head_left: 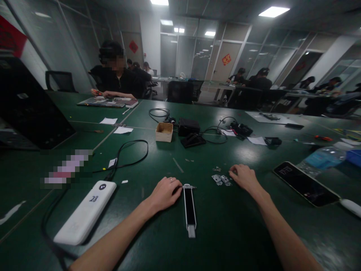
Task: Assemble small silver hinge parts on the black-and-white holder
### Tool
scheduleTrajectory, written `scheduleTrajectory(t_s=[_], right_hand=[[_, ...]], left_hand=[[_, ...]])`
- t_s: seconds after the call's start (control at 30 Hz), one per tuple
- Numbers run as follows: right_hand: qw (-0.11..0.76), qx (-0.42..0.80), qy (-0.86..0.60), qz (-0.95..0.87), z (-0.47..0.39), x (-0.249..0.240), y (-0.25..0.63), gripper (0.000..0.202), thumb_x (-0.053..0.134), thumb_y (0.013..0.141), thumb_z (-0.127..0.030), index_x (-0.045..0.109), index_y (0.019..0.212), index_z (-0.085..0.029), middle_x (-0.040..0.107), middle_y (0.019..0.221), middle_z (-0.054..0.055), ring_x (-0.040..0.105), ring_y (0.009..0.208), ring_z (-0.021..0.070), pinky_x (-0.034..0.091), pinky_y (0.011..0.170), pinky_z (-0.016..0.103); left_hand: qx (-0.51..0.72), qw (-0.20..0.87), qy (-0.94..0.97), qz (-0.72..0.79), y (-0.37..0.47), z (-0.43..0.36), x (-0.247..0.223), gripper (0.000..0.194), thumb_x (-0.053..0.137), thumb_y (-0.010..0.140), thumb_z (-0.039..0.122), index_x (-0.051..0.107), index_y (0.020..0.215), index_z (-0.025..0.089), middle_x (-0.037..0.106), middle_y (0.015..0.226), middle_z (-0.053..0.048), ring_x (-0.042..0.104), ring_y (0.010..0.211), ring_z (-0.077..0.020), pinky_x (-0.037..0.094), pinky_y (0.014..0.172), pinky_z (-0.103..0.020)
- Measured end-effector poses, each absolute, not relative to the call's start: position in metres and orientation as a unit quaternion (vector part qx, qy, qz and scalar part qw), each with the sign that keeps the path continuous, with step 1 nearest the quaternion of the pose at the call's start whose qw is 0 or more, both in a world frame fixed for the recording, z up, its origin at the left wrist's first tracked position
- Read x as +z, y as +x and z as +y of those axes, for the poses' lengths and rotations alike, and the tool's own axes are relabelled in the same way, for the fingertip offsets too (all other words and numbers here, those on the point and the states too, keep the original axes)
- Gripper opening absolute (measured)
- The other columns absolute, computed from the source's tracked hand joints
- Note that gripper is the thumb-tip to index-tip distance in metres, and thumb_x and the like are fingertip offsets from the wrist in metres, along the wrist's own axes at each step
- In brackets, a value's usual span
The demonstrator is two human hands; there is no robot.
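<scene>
My left hand (pixel 167 194), its fingers curled together, pinches the top end of a slim black-and-silver device (pixel 190 207). The device lies lengthwise in front of me, with a small metal crosspiece at its far end and a pale tab at the near end. Off to the right, my right hand (pixel 244 177) rests on the table with its fingers bent together. Its fingertips are beside small metal brackets (pixel 221 179); whatever is between them, if anything, is too small to make out. Just beyond the brackets lie several tiny rings (pixel 217 169).
A white power bank (pixel 87 212) with a black cable sits at left. A small open box (pixel 164 132) and a black case (pixel 188 127) stand farther back. A phone (pixel 306 183) and a plastic bottle (pixel 324 158) are at right. Across the green table (pixel 135 233), another person (pixel 118 81) works.
</scene>
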State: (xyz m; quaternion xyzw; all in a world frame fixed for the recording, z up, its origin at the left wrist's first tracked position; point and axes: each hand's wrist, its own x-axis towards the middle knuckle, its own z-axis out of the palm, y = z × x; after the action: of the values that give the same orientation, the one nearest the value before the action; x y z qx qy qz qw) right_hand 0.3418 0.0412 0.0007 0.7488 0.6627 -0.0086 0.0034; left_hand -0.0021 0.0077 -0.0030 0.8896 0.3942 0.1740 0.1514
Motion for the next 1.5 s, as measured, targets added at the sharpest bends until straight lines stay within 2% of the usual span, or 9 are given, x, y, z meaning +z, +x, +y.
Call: scheduleTrajectory(t_s=[0.13,0.27,0.43,0.53,0.73,1.07,1.5], right_hand=[[0.006,-0.026,0.752,0.659,0.041,0.003,0.343,0.024,0.05,0.082,-0.03,0.07,0.081,-0.017,0.067,0.088,0.01,0.06,0.084,0.0257,0.04,0.069,0.034],[-0.017,-0.021,0.741,0.671,0.037,0.01,0.338,0.023,0.048,0.082,-0.028,0.067,0.08,-0.015,0.066,0.087,0.009,0.06,0.083,0.0231,0.041,0.07,0.032],[-0.198,-0.05,0.661,0.722,0.02,0.021,0.304,0.016,0.052,0.081,-0.028,0.062,0.085,-0.016,0.065,0.086,0.008,0.059,0.079,0.0194,0.045,0.07,0.03],[-0.244,-0.138,0.583,0.763,0.007,0.022,0.273,0.017,0.052,0.083,-0.03,0.063,0.09,-0.019,0.065,0.086,0.005,0.059,0.074,0.0166,0.046,0.068,0.03],[-0.22,-0.239,0.519,0.791,-0.006,0.016,0.238,0.017,0.054,0.085,-0.026,0.065,0.095,-0.02,0.065,0.085,0.002,0.057,0.071,0.0138,0.046,0.065,0.028],[-0.228,-0.264,0.513,0.784,-0.009,0.012,0.232,0.018,0.054,0.084,-0.022,0.066,0.097,-0.019,0.064,0.085,0.003,0.056,0.071,0.0131,0.046,0.064,0.027],[-0.238,-0.282,0.495,0.787,-0.008,0.004,0.232,0.015,0.057,0.085,-0.025,0.065,0.098,-0.021,0.063,0.086,0.002,0.058,0.075,0.0142,0.047,0.067,0.028]], left_hand=[[0.178,0.144,0.891,0.391,-0.002,0.009,-0.005,0.014,0.047,0.091,0.021,0.06,0.093,0.017,0.064,0.088,-0.004,0.058,0.081,-0.0178,0.041,0.073,-0.03],[0.178,0.144,0.891,0.392,-0.002,0.008,-0.006,0.013,0.047,0.091,0.021,0.06,0.093,0.018,0.064,0.087,-0.003,0.059,0.081,-0.0177,0.041,0.073,-0.03],[0.17,0.146,0.891,0.394,-0.002,0.008,-0.003,0.013,0.048,0.09,0.021,0.06,0.094,0.018,0.064,0.088,-0.003,0.059,0.082,-0.0176,0.042,0.074,-0.031],[0.167,0.144,0.891,0.398,-0.001,0.008,-0.001,0.014,0.047,0.09,0.021,0.06,0.093,0.017,0.064,0.089,-0.004,0.059,0.082,-0.0174,0.042,0.074,-0.03],[0.17,0.144,0.891,0.396,0.0,0.007,0.0,0.014,0.047,0.09,0.02,0.06,0.092,0.017,0.065,0.089,-0.004,0.059,0.081,-0.0175,0.042,0.074,-0.03],[0.17,0.141,0.89,0.399,-0.001,0.008,-0.001,0.014,0.047,0.09,0.021,0.06,0.093,0.017,0.065,0.088,-0.004,0.059,0.081,-0.0177,0.041,0.074,-0.03],[0.171,0.142,0.891,0.397,-0.001,0.008,-0.003,0.013,0.048,0.089,0.02,0.06,0.092,0.018,0.065,0.087,-0.004,0.059,0.081,-0.0176,0.042,0.074,-0.03]])
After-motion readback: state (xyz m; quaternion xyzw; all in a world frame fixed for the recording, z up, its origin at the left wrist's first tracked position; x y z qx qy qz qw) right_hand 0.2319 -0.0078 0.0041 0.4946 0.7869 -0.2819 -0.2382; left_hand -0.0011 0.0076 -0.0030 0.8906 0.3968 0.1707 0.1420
